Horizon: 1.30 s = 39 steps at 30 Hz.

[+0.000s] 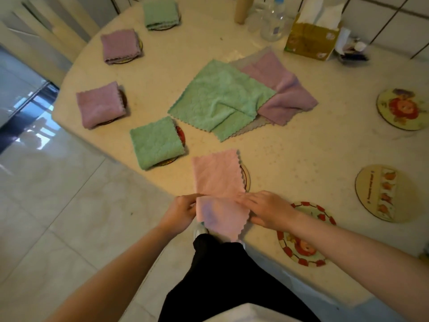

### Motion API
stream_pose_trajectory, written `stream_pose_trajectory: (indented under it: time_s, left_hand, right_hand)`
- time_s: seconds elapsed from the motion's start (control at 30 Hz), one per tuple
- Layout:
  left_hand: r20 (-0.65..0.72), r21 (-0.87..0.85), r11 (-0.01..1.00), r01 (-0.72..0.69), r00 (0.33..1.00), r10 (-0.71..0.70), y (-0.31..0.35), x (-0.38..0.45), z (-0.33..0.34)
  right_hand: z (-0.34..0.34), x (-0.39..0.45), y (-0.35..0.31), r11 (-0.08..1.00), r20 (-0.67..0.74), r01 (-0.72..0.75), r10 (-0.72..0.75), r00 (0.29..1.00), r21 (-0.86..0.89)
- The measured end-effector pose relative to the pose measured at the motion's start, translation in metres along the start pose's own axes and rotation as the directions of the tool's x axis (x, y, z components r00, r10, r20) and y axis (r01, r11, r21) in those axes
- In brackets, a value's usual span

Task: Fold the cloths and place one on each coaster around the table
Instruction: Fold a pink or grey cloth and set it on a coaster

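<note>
A pink cloth point(217, 176) lies over a coaster point(246, 177) at the table's near edge, its near part hanging off the edge. My left hand point(182, 211) pinches the cloth's left side at the fold. My right hand point(267, 210) lies on its right side with fingers stretched flat. Folded cloths sit on coasters along the left rim: green point(156, 142), pink point(99, 104), mauve point(120, 45), green point(161, 13). An unfolded green cloth point(220, 98) and a mauve cloth point(285, 89) lie mid-table. Bare coasters lie at the right: red-checked point(304, 235), orange-fruit point(383, 194), flower point(402, 109).
A tissue box point(312, 36), clear bottles point(274, 19) and a cardboard tube point(241, 9) stand at the table's far side by the tiled wall. A chair point(46, 26) stands at the far left. Pale tiled floor lies to the left.
</note>
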<state>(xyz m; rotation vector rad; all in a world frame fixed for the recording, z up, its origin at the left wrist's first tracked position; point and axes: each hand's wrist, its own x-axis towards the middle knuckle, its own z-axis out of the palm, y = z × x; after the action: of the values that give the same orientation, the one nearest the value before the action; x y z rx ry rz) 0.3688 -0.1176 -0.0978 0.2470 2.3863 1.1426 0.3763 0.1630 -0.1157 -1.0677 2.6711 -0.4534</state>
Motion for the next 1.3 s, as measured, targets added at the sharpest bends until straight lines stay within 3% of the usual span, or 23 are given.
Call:
stream_pose_trajectory:
  time_s: [0.07, 0.13, 0.3, 0.43, 0.6, 0.73, 0.87, 1.0, 1.13, 1.3]
  left_hand:
    - [-0.097, -0.162, 0.974, 0.157, 0.980, -0.174, 0.010, 0.010, 0.000]
    - [-0.137, -0.326, 0.908, 0.261, 0.938, -0.319, 0.014, 0.024, -0.001]
    - [-0.096, -0.569, 0.706, 0.421, 0.819, -0.566, 0.008, 0.050, -0.003]
    - [-0.108, -0.514, 0.717, 0.470, 0.795, -0.597, -0.001, 0.053, 0.000]
    - [-0.088, -0.482, 0.795, 0.370, 0.882, -0.464, 0.003, 0.046, -0.005]
    - [-0.094, -0.557, 0.773, 0.304, 0.901, -0.422, 0.002, 0.035, -0.002]
    - [-0.072, -0.612, 0.687, 0.392, 0.838, -0.542, 0.005, 0.037, -0.001]
    - [0.006, -0.554, 0.651, 0.519, 0.784, -0.620, 0.011, 0.054, -0.017]
    - [-0.070, -0.326, 0.766, 0.554, 0.794, -0.604, 0.014, 0.072, -0.034]
    - [-0.118, -0.426, 0.780, 0.458, 0.827, -0.550, 0.009, 0.084, -0.041]
  right_hand:
    - [-0.008, 0.010, -0.005, 0.939, -0.020, -0.225, 0.239, 0.971, 0.261]
    - [-0.014, 0.025, -0.005, 0.783, 0.004, -0.408, 0.460, 0.888, 0.470]
    - [-0.019, 0.056, 0.005, 0.517, 0.101, -0.595, 0.696, 0.710, 0.616]
    - [-0.017, 0.068, 0.006, 0.434, 0.093, -0.613, 0.763, 0.640, 0.660]
    - [-0.018, 0.075, 0.007, 0.355, 0.062, -0.527, 0.784, 0.618, 0.772]
    - [-0.021, 0.081, 0.007, 0.343, 0.030, -0.479, 0.788, 0.615, 0.808]
    - [-0.014, 0.091, 0.014, 0.324, 0.098, -0.586, 0.813, 0.573, 0.742]
    - [-0.016, 0.102, 0.015, 0.338, 0.124, -0.677, 0.835, 0.537, 0.653]
    - [-0.024, 0.107, 0.014, 0.459, 0.029, -0.630, 0.794, 0.607, 0.626]
    - [-0.031, 0.116, 0.028, 0.615, -0.024, -0.637, 0.728, 0.685, 0.464]
